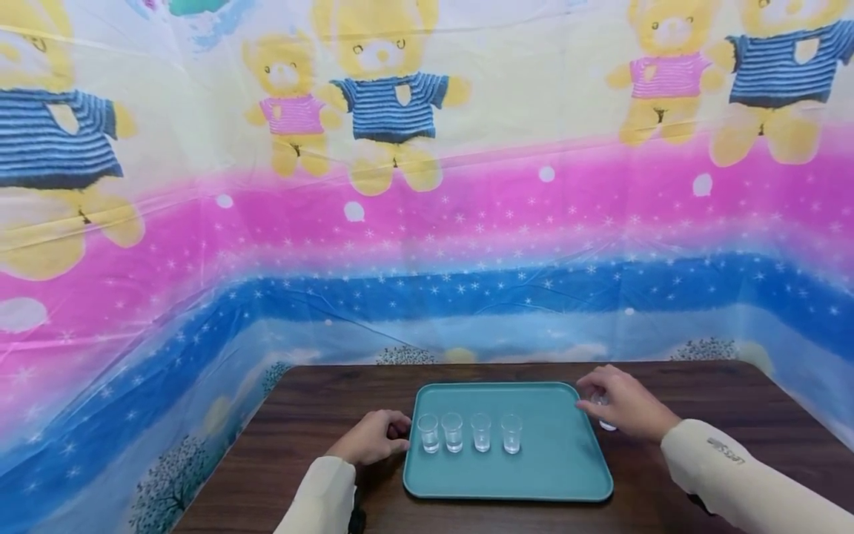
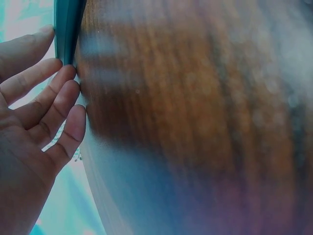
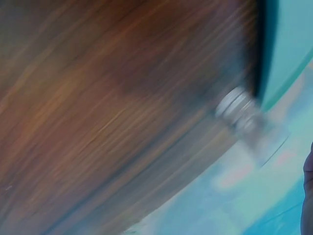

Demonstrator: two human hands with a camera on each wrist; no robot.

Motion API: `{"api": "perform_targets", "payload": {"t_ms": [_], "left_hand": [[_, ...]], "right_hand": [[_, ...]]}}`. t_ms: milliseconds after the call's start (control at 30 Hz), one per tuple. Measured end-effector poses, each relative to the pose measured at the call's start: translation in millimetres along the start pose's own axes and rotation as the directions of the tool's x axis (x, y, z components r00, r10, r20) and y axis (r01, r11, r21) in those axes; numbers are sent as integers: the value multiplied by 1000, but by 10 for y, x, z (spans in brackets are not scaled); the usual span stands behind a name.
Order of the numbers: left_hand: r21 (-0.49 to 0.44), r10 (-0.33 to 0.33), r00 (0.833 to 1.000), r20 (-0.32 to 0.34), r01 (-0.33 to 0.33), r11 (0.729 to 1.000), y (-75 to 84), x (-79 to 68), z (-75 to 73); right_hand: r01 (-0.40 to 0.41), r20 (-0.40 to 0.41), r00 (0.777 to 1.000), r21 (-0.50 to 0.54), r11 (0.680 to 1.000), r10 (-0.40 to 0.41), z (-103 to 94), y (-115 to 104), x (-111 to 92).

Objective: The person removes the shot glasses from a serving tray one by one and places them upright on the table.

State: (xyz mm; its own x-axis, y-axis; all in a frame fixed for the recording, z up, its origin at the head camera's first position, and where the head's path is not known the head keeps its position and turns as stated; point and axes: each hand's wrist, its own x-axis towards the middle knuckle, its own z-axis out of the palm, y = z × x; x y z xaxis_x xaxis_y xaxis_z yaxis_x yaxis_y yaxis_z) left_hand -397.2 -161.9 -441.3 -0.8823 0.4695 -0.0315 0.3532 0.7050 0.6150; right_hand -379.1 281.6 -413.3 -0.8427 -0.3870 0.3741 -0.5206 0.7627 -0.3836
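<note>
My left hand [image 1: 373,437] rests at the left rim of a teal tray [image 1: 507,486]. In the left wrist view its relaxed fingers [image 2: 56,105] are at the tray edge [image 2: 68,29]. Several small clear shot glasses [image 1: 482,434] stand upright in a row on the tray's left half. Beyond the tray's right rim, my right hand [image 1: 623,404] is around another shot glass [image 1: 607,426], partly hidden behind its fingers in the head view. In the right wrist view this glass [image 3: 239,110] shows without fingers round it, and only a sliver of hand [image 3: 308,196] appears.
The tray lies on a dark wood-grain table [image 1: 313,400]. Behind the table hangs a printed cloth [image 1: 427,297] with teddy bears and snowflakes, close along its back edge and wrapping round the sides.
</note>
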Motion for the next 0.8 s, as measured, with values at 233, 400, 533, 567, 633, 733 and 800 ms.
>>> {"api": "perform_targets", "payload": {"t_ms": [233,400,533,567,633,733,800], "left_hand": [[-24,-10,1000,1,10,1000,8,-11,0],[-27,-3,1000,2,3,1000,-9,-9,15],[-24,-5,1000,2,5,1000,-16,0,20],[-25,-6,1000,3,6,1000,-12,0,18],[-24,-9,1000,4,9,1000,-2,-4,12],[-22,-8,1000,3,8,1000,6,-12,4],[-22,-10,1000,0,10,1000,7,-19,-2]], "right_hand": [[83,60,995,-3,997,-82,242,-362,149],[134,100,986,30,991,-136,404,-547,225],[145,143,978,63,987,-153,511,-638,252],[144,150,977,69,987,-153,530,-657,258],[143,157,976,78,987,-154,558,-691,269],[149,153,975,89,985,-161,592,-728,286],[151,147,976,81,985,-162,614,-740,296]]}}
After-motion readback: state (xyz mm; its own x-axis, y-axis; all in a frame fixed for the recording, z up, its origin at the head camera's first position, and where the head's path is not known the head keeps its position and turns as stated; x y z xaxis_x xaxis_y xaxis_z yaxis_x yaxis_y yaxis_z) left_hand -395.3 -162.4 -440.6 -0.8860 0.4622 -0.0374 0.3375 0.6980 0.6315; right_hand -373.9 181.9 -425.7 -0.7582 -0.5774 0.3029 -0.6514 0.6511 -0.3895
